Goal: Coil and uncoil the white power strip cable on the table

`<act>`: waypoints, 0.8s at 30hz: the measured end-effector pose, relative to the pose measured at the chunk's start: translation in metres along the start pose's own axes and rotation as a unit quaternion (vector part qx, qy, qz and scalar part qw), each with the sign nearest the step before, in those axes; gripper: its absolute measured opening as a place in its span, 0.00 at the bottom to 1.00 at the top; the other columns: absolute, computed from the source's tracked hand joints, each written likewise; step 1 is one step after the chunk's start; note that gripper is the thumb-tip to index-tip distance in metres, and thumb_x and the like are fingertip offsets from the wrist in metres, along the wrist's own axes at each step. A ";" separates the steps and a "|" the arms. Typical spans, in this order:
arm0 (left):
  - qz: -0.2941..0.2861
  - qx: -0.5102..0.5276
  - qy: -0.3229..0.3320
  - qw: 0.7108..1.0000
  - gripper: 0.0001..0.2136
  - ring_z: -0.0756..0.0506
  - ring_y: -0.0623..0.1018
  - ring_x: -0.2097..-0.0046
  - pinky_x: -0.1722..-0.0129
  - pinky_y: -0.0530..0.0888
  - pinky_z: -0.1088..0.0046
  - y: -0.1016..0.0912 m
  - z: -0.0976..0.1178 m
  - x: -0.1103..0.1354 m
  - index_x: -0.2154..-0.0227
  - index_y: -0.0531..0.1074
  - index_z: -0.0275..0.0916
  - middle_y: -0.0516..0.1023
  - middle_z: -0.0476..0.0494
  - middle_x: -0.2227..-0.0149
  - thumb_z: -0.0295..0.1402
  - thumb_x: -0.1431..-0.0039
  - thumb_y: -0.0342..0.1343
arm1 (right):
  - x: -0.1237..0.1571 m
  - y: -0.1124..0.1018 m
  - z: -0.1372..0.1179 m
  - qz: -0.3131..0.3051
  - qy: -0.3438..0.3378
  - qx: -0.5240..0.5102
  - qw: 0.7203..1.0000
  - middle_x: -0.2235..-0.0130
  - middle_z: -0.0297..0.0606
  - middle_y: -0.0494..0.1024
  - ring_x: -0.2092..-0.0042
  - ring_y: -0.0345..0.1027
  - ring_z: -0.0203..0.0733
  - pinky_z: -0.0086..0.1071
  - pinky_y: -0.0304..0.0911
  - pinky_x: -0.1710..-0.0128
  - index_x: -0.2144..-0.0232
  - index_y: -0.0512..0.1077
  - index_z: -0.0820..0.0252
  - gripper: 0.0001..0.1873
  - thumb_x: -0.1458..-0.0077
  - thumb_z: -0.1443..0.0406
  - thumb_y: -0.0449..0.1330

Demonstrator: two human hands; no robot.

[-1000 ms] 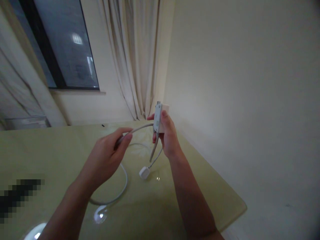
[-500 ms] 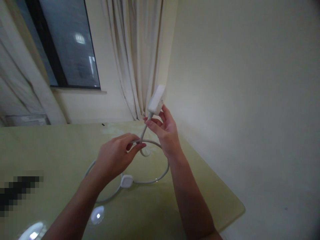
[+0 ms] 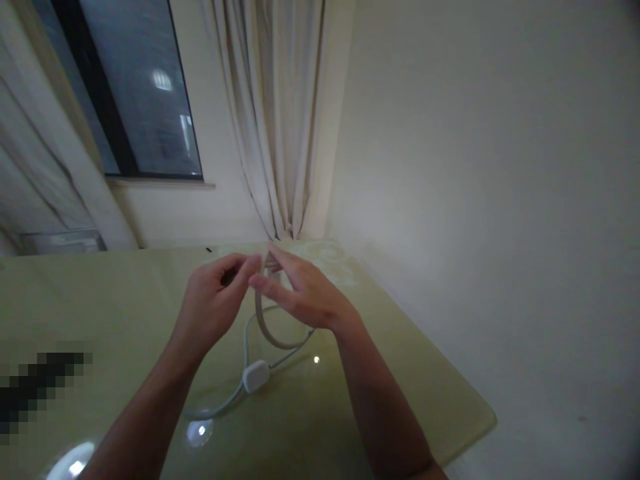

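Observation:
A white cable (image 3: 261, 313) hangs in a loop from between my two hands, above the table. My left hand (image 3: 213, 293) pinches the cable between thumb and fingertips at the top of the loop. Close against it on the right, my right hand (image 3: 305, 287) has its thumb and fingers bent around the cable. A pale part of the white block at the cable's end shows between its fingers; most of that block is hidden. Below the hands, a small white rounded-square piece (image 3: 256, 377) joined to the cable lies on the table.
The glossy yellow-green table (image 3: 400, 387) reflects lamps and ends at a corner on the right. A bare wall (image 3: 475, 200) rises beside it. Behind stand curtains (image 3: 280, 120) and a dark window (image 3: 140, 87). A pixelated dark patch covers the left edge.
My right hand has come down and left, turning the white block downward so it is mostly hidden. My left hand has moved slightly left and up. The cable loop has become narrower.

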State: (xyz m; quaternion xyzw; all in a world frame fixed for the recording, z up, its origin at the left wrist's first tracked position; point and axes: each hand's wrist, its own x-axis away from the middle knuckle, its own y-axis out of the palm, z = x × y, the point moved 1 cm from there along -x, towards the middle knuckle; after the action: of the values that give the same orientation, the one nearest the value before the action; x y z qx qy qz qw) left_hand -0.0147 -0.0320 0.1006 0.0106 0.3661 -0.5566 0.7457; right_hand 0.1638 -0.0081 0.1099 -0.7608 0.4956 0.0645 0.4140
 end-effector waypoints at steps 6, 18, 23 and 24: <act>-0.006 0.083 -0.011 0.996 0.12 0.48 0.75 0.73 0.75 0.67 0.74 -0.006 -0.006 -0.002 0.60 0.73 0.40 0.77 0.49 0.73 0.44 0.35 0.60 | -0.002 0.003 0.005 -0.041 0.000 -0.005 0.999 0.67 0.32 0.79 0.68 0.68 0.38 0.32 0.61 0.67 0.39 0.75 0.55 0.30 0.39 0.49 0.68; 0.094 -0.200 0.391 0.893 0.07 0.43 0.72 0.58 0.55 0.70 0.63 -0.003 -0.023 0.004 0.65 0.79 0.45 0.74 0.43 0.61 0.28 0.31 0.59 | -0.016 -0.002 0.035 0.090 0.107 -0.240 0.961 0.79 0.31 0.71 0.74 0.62 0.35 0.30 0.57 0.71 0.74 0.84 0.60 0.24 0.41 0.46 0.65; 0.063 -0.342 0.377 0.858 0.10 0.40 0.74 0.63 0.61 0.69 0.62 0.015 -0.028 0.010 0.54 0.82 0.42 0.76 0.41 0.66 0.30 0.27 0.55 | -0.016 -0.002 0.033 0.133 0.113 -0.294 0.940 0.81 0.29 0.64 0.77 0.58 0.34 0.29 0.56 0.75 0.72 0.85 0.60 0.25 0.42 0.45 0.66; 0.058 -0.349 0.339 0.872 0.11 0.39 0.76 0.62 0.60 0.70 0.61 0.020 -0.026 0.011 0.53 0.82 0.40 0.77 0.40 0.65 0.30 0.27 0.53 | -0.016 -0.002 0.033 0.145 0.114 -0.296 0.937 0.82 0.29 0.63 0.77 0.57 0.33 0.29 0.55 0.76 0.72 0.85 0.60 0.25 0.42 0.44 0.66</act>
State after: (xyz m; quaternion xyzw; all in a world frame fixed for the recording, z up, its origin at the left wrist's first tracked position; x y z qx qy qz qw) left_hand -0.0111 -0.0223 0.0678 -0.0406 0.7656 -0.3106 0.5619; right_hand 0.1676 0.0266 0.0979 -0.7708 0.6032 0.1807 0.0965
